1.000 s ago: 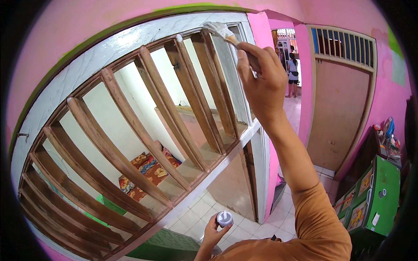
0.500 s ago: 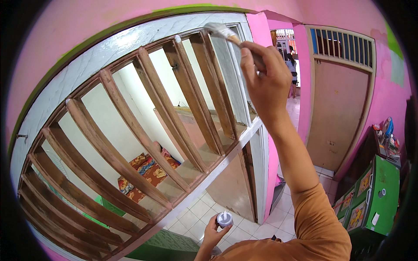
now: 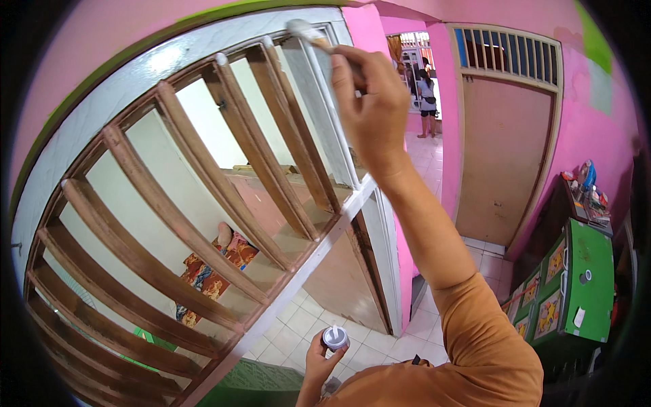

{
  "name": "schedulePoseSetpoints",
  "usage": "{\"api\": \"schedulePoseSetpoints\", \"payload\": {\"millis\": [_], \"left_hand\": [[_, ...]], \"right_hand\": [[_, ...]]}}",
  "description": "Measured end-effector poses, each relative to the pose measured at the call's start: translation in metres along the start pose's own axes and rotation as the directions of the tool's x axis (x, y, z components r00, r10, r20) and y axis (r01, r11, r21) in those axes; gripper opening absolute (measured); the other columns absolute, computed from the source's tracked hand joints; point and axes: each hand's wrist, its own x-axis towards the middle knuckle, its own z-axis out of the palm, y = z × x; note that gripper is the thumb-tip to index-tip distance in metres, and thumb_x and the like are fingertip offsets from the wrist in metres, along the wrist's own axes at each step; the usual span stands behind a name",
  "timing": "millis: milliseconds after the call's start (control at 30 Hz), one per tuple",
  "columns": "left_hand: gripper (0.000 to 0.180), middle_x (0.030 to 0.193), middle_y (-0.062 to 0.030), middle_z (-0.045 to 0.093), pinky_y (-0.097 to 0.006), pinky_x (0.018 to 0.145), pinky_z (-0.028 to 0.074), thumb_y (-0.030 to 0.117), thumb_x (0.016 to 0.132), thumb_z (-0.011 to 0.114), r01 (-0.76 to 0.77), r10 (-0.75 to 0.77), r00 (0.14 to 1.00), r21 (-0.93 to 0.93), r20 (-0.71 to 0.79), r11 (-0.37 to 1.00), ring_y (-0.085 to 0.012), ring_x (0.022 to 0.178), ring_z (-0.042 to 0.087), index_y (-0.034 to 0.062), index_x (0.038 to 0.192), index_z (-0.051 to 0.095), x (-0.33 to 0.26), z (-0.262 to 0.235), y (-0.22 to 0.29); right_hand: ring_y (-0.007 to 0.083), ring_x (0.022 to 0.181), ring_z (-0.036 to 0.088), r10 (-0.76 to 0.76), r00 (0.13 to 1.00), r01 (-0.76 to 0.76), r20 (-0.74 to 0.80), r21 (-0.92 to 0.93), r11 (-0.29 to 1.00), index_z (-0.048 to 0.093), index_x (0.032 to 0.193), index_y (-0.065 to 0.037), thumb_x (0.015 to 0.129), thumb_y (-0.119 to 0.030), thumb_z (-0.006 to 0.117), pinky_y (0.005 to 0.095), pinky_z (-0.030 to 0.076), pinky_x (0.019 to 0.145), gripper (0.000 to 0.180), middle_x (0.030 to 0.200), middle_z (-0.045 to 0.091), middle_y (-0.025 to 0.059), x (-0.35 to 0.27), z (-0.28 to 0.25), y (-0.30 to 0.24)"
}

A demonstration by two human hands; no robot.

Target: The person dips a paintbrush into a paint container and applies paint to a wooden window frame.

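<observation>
My right hand (image 3: 376, 102) is raised and closed around the handle of a paintbrush (image 3: 308, 32). Its whitish bristles are at the upper right corner of the slatted wooden window frame (image 3: 180, 35), just right of the top of the rightmost bare brown slat (image 3: 295, 122). That slat's top end has a dab of white. Low in front of my body, my left hand (image 3: 316, 361) grips a small open paint can (image 3: 335, 338) with pale paint in it. The frame's outer border is painted white, while most of each slat is brown wood.
A pink wall edge (image 3: 366, 30) adjoins the frame. Beyond the slats lies a patterned red cloth (image 3: 210, 271). To the right are a brown door (image 3: 505, 163) and a green drawer cabinet (image 3: 588, 281). A person (image 3: 427, 102) stands far back in the passage.
The view has shifted to the right. The brush has moved slightly right of the rightmost slat's top, and a white dab now shows there. My left hand still holds the can.
</observation>
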Motion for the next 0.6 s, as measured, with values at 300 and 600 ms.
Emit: {"api": "schedulePoseSetpoints", "payload": {"millis": [300, 600], "left_hand": [[0.068, 0.127, -0.0152, 0.061, -0.034, 0.101, 0.050, -0.003, 0.082, 0.082, -0.023, 0.018, 0.999, -0.097, -0.049, 0.995, -0.0209, 0.117, 0.062, -0.0086, 0.139, 0.045, 0.003, 0.003, 0.000], [0.067, 0.128, -0.0146, 0.059, -0.035, 0.105, 0.048, -0.004, 0.081, 0.081, 0.020, -0.029, 0.998, -0.152, -0.059, 0.988, -0.0219, 0.119, 0.060, -0.0069, 0.138, 0.046, 0.002, 0.001, -0.011]], "right_hand": [[0.0051, 0.071, 0.055, 0.357, 0.928, -0.371, 0.107, 0.342, 0.863, 0.070, 0.114, 0.001, 0.101, -0.008, 0.065, 0.0211, 0.043, 0.060, 0.016, 0.088, 0.063, 0.0029, -0.037, -0.055, -0.036], [0.0032, 0.058, 0.035, 0.676, 0.719, -0.687, 0.162, 0.314, 0.655, 0.065, 0.130, 0.002, 0.111, -0.026, 0.051, 0.0215, 0.030, 0.051, 0.037, 0.071, 0.044, -0.0059, -0.144, -0.165, -0.020]]}}
